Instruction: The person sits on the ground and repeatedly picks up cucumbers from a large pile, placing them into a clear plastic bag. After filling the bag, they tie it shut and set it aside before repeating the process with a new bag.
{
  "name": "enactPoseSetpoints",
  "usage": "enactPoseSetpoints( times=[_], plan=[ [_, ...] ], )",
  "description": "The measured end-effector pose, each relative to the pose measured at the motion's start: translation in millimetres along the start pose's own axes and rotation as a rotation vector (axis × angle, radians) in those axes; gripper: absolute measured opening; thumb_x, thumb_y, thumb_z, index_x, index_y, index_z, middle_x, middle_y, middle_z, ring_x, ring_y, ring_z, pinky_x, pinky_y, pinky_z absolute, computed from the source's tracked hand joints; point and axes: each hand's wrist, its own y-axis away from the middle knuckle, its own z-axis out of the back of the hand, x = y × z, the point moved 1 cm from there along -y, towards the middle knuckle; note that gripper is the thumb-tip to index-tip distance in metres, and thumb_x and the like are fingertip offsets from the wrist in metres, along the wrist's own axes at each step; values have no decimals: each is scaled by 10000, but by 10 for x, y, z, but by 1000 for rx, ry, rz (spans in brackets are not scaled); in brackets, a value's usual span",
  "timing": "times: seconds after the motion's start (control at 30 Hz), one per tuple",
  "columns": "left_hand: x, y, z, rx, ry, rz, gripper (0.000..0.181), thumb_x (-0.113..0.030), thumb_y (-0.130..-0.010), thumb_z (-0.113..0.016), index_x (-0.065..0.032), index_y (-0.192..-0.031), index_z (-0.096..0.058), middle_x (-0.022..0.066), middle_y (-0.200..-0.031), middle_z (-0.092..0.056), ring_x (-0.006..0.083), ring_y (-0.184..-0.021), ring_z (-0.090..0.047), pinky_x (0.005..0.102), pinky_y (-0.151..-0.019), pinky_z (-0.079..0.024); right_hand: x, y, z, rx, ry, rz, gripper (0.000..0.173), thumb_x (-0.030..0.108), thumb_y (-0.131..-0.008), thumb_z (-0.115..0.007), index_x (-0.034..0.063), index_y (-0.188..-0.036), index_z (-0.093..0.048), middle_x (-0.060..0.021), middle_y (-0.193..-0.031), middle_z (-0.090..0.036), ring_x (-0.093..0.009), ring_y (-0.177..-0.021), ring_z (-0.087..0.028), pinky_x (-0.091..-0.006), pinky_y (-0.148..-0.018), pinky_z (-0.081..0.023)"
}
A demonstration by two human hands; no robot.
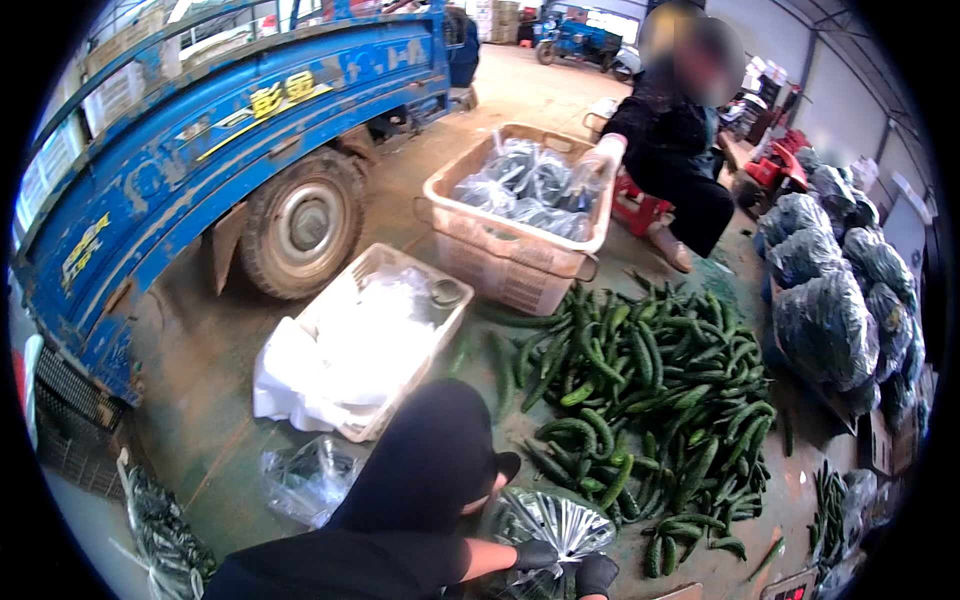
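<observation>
Both my hands wear dark gloves and close around the gathered neck of a clear plastic bag point(551, 517) low in the view. My left hand point(536, 554) grips it from the left, my right hand point(596, 576) from the right. Dark green contents show through the film, and the bag's lower part is partly cut off. Just beyond it spreads a large heap of cucumbers point(660, 375) on the floor. An empty-looking clear bag point(311, 476) lies left of my knee, by a pale plastic crate point(450, 330) holding white plastic bags.
A larger crate point(510, 259) holds filled bags; a co-worker's gloved hand point(600, 157) reaches into it. A blue cargo vehicle point(225, 127) stands left. Stacked filled bags point(825, 307) line the right. A digital scale point(791, 589) sits at the bottom edge.
</observation>
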Motion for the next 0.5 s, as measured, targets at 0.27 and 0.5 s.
enactPoseSetpoints(
  times=[0.27,0.5],
  plan=[
    [-868,570,1210,-243,350,-192,313,-218,-745,-561,-33,-998,-547,173,-863,-595,305,-806,-573,368,-699,-446,20,59,353,246,-362,171,267,277,-768,-527,41,-827,-640,-184,-830,-611,-318,-764,-590,-383,-649,-462],
    [55,1845,3759,-1259,248,183,254,-176,-748,-614,-21,-942,-559,155,-917,-585,244,-852,-571,312,-742,-438,-551,-90,-307,185,-445,201,300,281,-674,-518,-2,-707,-611,-226,-737,-585,-390,-725,-560,-458,-654,-435]
  ],
)
